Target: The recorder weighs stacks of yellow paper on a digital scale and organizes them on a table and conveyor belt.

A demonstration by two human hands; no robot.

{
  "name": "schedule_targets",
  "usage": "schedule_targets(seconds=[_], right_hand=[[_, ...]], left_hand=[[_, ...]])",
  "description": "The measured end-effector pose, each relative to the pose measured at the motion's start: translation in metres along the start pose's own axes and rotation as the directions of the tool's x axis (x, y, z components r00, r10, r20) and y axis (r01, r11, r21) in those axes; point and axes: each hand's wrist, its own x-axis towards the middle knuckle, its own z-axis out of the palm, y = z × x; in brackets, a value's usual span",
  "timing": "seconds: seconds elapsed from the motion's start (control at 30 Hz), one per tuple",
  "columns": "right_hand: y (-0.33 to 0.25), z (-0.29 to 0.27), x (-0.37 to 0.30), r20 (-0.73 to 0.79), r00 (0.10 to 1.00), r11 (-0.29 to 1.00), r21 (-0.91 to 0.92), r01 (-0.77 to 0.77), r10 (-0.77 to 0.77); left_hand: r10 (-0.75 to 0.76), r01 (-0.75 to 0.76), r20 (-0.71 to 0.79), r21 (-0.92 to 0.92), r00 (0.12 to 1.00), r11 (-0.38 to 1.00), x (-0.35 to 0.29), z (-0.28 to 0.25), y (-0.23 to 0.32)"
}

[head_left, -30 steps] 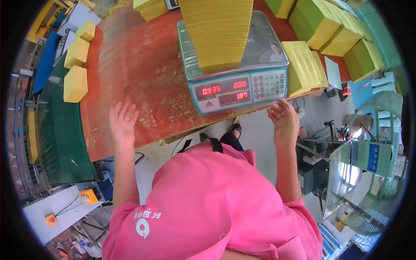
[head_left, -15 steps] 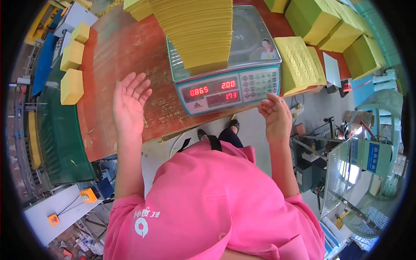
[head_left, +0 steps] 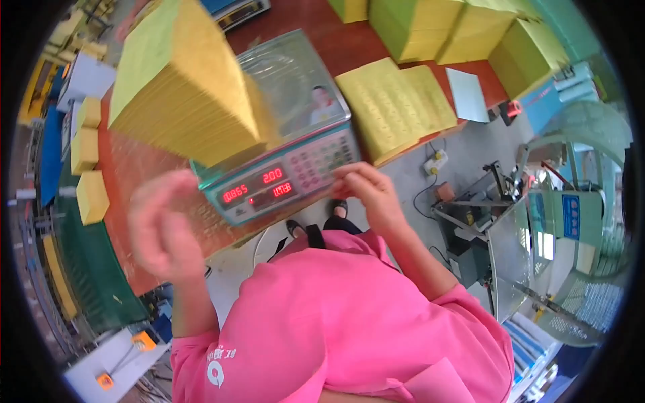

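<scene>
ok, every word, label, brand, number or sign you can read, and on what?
Located only, not transcribed:
Scale: red lit digits, partly smeared; keypad marks too blurred to read.
Shirt: white lettering and a round white logo, blurred.
Blue sign, far right: pale marks, too small to read.

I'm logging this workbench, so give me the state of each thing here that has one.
Scale: on, red digits lit.
Tall yellow stack: upright on the scale.
Low yellow pile: lying beside the scale.
Red table: surface worn.
Left hand: blurred, loosely open, nothing seen in it.
Right hand: fingers bent near the keypad; contact unclear.
</scene>
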Motion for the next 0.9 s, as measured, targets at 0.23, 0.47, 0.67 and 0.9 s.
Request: schedule_targets(seconds=[0.23, 0.47, 0.67, 0.9], right_hand=[[0.004, -0.031, -0.021, 0.029, 0.996, 0.954, -0.293, -0.068, 0.08], [0.001, -0.085, -0.042, -0.157, 0.984, 0.957, -0.266, -0.119, 0.078], [-0.004, -0.144, -0.043, -0.445, 0.892, 0.993, -0.113, 0.037, -0.084], [-0.025, -0.162, -0.029, -0.403, 0.899, 0.985, -0.08, 0.15, -0.17]], left_hand=[[0.085, -0.016, 0.546, -0.13, 0.833, 0.991, 0.006, 0.162, -0.005], [-0.074, -0.243, 0.756, 0.3, 0.65, 0.922, -0.005, 0.252, -0.043], [-0.046, -0.358, 0.787, 0.332, 0.615, 0.873, -0.017, 0.247, -0.047], [-0.024, -0.313, 0.773, 0.285, 0.634, 0.906, -0.019, 0.249, -0.048]])
